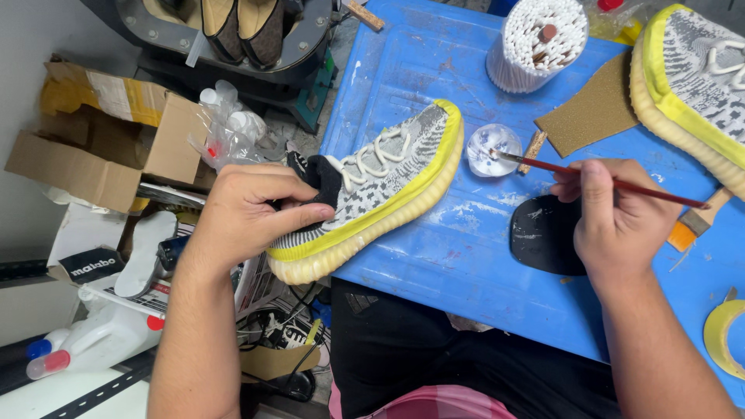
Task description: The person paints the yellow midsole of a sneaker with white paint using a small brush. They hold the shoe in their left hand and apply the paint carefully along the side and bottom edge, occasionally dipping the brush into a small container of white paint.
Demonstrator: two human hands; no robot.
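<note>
While the left hand (248, 213) grips the heel end of a grey-and-white knit sneaker (380, 186), fingers curled over its black collar and thumb pressed against the side, the right hand (617, 217) pinches a thin red-handled paintbrush (621, 182) between thumb and fingers. The sneaker lies on the near left corner of the blue bench (458, 264), its heel overhanging the edge, toe pointing away from the person; yellow masking tape runs along the upper just above its cream sole. The brush tip dips into a small clear round dish (493, 149) that sits just beside the sneaker's toe. Below the right hand, a black insole-shaped piece (543, 233) rests on the bench. A brown sandpaper sheet (594, 112) lies further back, near a round tub packed with cotton swabs (543, 35). At the right edge, a second matching sneaker (698, 85), also taped in yellow, lies partly out of view, and a flat orange-handled brush (691, 225) lies near it, partly under the red brush. A roll of yellow tape (725, 334) shows at the lower right. Cardboard boxes (101, 140) and a white plastic jug (93, 341) sit on the floor to the left.
</note>
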